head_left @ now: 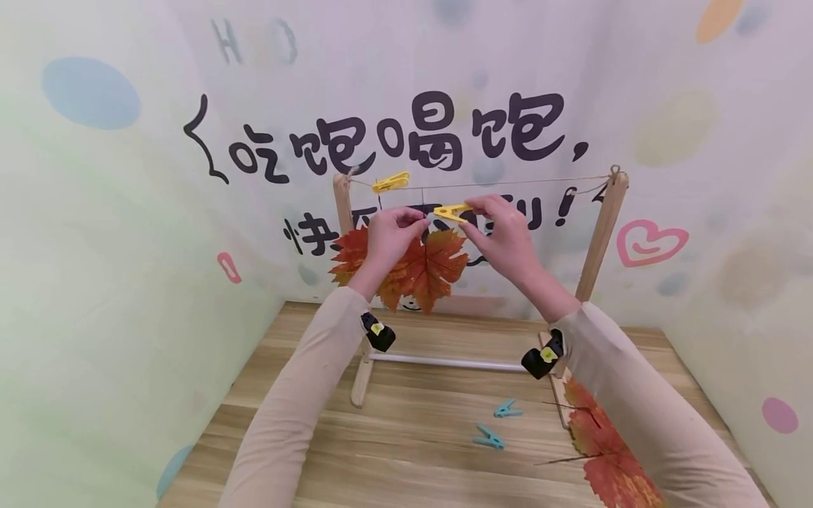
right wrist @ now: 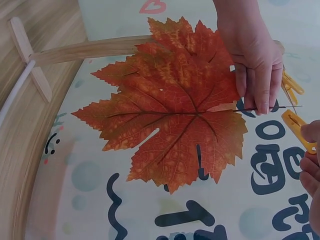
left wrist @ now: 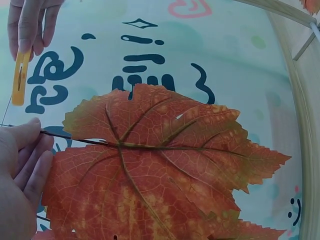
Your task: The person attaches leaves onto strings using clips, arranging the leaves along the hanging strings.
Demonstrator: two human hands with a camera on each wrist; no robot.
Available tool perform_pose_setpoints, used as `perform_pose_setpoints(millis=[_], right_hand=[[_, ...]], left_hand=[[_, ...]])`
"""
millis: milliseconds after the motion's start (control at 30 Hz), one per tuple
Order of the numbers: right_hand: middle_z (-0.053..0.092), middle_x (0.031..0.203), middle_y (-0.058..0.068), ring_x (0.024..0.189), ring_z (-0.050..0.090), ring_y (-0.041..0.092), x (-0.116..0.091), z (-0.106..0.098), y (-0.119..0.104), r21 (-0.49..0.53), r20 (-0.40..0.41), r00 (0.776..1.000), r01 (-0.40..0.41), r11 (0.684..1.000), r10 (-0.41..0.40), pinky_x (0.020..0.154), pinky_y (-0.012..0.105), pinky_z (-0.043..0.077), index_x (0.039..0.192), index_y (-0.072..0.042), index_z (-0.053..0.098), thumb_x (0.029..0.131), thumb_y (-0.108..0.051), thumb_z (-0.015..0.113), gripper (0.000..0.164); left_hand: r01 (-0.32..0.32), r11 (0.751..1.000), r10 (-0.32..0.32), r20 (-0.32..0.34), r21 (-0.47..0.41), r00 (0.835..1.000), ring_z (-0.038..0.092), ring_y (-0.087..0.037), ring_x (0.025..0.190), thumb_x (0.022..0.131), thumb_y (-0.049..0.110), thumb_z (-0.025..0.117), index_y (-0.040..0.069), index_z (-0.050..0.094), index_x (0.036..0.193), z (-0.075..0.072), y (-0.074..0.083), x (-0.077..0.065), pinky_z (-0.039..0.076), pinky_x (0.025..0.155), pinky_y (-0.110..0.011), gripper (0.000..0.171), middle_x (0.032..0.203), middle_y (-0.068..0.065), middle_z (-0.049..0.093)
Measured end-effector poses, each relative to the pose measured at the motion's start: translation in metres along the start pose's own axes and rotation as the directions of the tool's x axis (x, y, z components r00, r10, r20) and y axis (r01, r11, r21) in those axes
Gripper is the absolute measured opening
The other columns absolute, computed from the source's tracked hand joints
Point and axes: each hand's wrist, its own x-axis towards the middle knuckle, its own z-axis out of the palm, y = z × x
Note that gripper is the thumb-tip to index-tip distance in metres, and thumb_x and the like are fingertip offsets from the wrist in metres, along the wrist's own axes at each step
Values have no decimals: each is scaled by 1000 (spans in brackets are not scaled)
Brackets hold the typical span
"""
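My left hand [head_left: 395,236] pinches the dark stem of an orange-red artificial maple leaf [left wrist: 150,165] just below the thin string [head_left: 533,183]. The stem stands upright and its top end reaches the string. Between thumb and fingers, my right hand [head_left: 508,233] holds a yellow clothespin [head_left: 449,212] by its handle end, its tip pointing left at the stem. Another yellow clothespin [head_left: 391,183] sits on the string near the left post. Below it hangs a second leaf [head_left: 348,255], partly hidden by my left hand and the held leaf.
Two wooden posts, left [head_left: 343,201] and right [head_left: 600,240], carry the string, with a white rod [head_left: 451,363] joining them low down. Two blue clothespins [head_left: 489,437] lie on the wooden table [head_left: 381,458]. More leaves [head_left: 603,444] lie at the right, partly beneath my right forearm.
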Motion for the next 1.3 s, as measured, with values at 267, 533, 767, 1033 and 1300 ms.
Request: perform_pose_setpoints(millis=[267,533,767,1033,1300], right_hand=[[61,103,14,90,57,26,8,1,-4,-22,-11,999,33,999,-33,78,38,47,109,3,61,81,-6,67,30],[63,99,17,89,59,27,15,-3,-10,-55,-62,998,27,998,-31,77,37,48,107,5,63,79,-5,68,30],[64,94,18,85,59,26,25,-6,-11,-69,-84,996,25,997,-31,72,35,49,103,5,65,79,-2,68,25],[66,88,15,77,59,24,40,-5,-14,-122,-82,995,44,992,-54,68,34,49,98,4,68,79,-7,68,22],[67,87,15,74,59,24,47,-3,-9,-131,-66,997,23,991,-32,66,31,49,95,5,69,78,-7,69,20]], left_hand=[[0,1000,0,-25,-1,1000,63,-14,73,81,20,69,3,71,92,4,-1,4,52,67,-22,21,86,-8,69],[3,1000,-4,-45,-11,999,63,-14,74,81,17,69,3,71,94,6,2,5,52,69,-20,20,88,-8,69],[-15,1000,14,-55,-8,998,63,-14,75,80,17,69,4,71,93,7,4,7,51,69,-20,18,89,-8,69],[-6,1000,6,-53,-8,999,62,-14,75,80,19,69,5,71,95,7,2,9,51,70,-20,20,90,-7,69],[-12,1000,11,-52,-25,999,63,-14,75,81,17,68,5,71,94,7,2,10,51,69,-20,19,89,-7,69]])
